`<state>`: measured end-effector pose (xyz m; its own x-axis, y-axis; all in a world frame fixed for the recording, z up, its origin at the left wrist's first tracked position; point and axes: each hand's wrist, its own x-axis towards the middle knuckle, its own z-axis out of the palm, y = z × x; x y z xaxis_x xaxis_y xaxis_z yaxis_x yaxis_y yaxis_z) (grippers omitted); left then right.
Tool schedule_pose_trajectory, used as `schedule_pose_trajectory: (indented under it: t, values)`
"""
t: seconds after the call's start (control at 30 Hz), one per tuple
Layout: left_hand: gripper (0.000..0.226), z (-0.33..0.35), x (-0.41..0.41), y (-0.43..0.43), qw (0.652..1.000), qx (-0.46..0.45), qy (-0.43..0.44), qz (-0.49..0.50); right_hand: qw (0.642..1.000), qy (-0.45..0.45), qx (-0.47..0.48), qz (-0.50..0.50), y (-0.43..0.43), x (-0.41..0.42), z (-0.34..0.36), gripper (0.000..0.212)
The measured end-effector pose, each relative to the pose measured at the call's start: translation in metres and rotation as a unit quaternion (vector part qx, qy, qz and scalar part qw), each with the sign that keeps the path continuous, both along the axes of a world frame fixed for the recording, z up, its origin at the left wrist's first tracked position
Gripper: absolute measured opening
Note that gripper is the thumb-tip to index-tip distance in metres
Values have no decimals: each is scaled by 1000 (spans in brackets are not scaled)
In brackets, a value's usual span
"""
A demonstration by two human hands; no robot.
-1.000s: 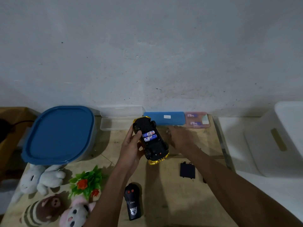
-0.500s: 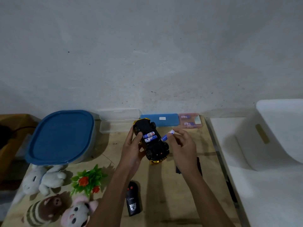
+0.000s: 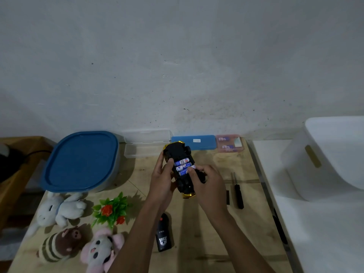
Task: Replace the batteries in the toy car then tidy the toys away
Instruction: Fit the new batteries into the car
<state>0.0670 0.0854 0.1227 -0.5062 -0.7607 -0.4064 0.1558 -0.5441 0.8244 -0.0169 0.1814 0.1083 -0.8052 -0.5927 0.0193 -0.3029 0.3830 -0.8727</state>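
Note:
A black and gold toy car lies upside down above the wooden table. My left hand grips its left side, thumb by the open battery bay. Three blue and white batteries lie in the bay. My right hand holds the car's right side and its fingertips press the nearest battery. A black cover plate shows partly behind my right wrist. A black screwdriver lies to its right. A pink box with batteries stands by the wall.
A blue-lidded bin stands at the left. An open clear case and a blue case line the wall. A black remote, a plastic plant and three plush toys lie in front. A white tub is right.
My right hand brought a battery from the table's back to the car and now presses it into the bay, where three batteries lie instead of two. The left hand kept its hold.

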Motion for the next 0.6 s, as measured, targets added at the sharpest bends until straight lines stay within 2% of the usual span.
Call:
schedule_pose_trajectory:
  t: [0.23,0.6]
  values:
    - [38,0,3,5,1000,-2,-3,-5,1000,17,-16,-20,6,9,0,20]
    - [39,3,2,6,999,-29,-10,-23,990,124,43,48,10,3,-7,25]
